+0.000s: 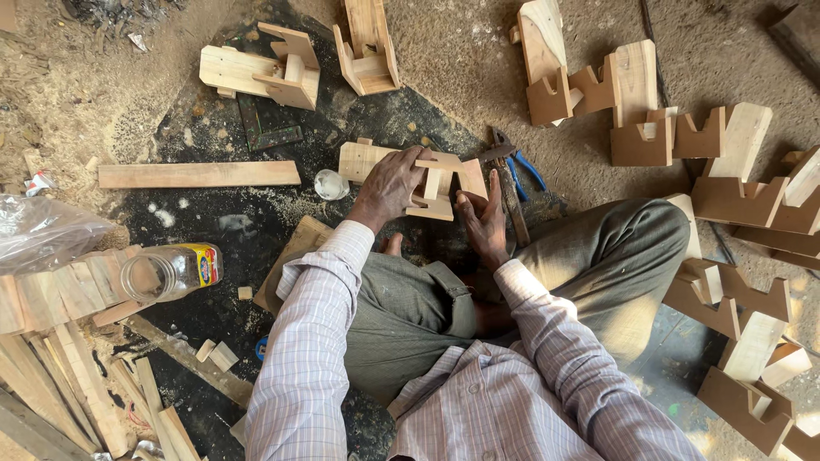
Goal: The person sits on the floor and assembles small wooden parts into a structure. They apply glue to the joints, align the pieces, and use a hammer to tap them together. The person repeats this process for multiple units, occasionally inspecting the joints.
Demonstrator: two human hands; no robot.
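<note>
The person is sitting on the sawdust-strewn floor (pixel 444 51) and working on a small wooden assembly (pixel 427 183) lying just in front of the knees. The left hand (pixel 389 188) is pressing down over the piece's middle, its grip closed around the light plank part and a cross slat. The right hand (pixel 485 220) is resting at the assembly's right end with the fingers spread and bracing the edge, its grip apart and clamped on nothing.

To do this well, I judge that the left hand's pressing weight should be keeping the joint flat against the floor while the right is nudging the end piece square, so the slats are not twisting out of line.

A pair of blue-handled pliers (pixel 512 162) is lying just beside the assembly's right end, and a clear jar (pixel 166 271) is lying on its side well to the left. Finished wooden pieces (pixel 641 119) are lying scattered to the right, and a loose plank (pixel 198 174) is lying to the left.
</note>
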